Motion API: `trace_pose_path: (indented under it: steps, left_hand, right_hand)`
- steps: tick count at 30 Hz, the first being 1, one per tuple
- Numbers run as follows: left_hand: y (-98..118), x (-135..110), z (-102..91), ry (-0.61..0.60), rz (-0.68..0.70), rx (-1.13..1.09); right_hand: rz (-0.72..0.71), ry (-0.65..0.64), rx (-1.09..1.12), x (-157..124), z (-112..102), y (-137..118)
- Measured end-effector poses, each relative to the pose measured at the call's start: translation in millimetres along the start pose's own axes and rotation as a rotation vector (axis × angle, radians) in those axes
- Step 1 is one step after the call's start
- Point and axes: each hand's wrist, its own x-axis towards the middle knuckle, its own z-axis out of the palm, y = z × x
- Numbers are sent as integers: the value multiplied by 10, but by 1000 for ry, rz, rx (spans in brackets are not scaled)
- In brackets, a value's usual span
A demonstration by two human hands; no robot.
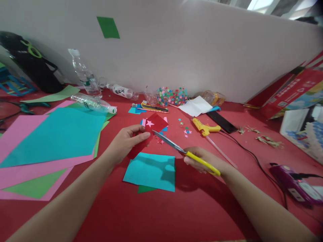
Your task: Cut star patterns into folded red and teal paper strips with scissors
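"Left hand (128, 139) first: what's it doing?"
"Pinching red paper (158, 122), thumb against fingers."
"And the right hand (205, 155)?"
"Closed around yellow-handled scissors (174, 145), their tips pointing at the paper."
"Where's that paper, exactly?"
"Raised over the red counter (151, 218), near the turquoise sheet's (151, 171) far edge, a pink star (149, 123) showing against it. I can't tell whether the blades touch it."
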Motion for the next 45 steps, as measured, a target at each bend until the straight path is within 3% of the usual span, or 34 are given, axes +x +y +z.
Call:
trace_pose_path:
  steps: [11,22,29,45]
  left_hand:
    - [-19,-163,210,95,48,-295]
    - [-34,-237,329,81,103,-418]
    - [-52,-233,325,63,111,-422]
    - [-89,-228,345,39,96,-440]
  right_hand:
    - [-49,-70,94,-100,211,-161]
    - [14,43,241,-152,577,-48]
    - [13,49,202,-146,604,-184]
    - [-39,117,144,-153,632,-108]
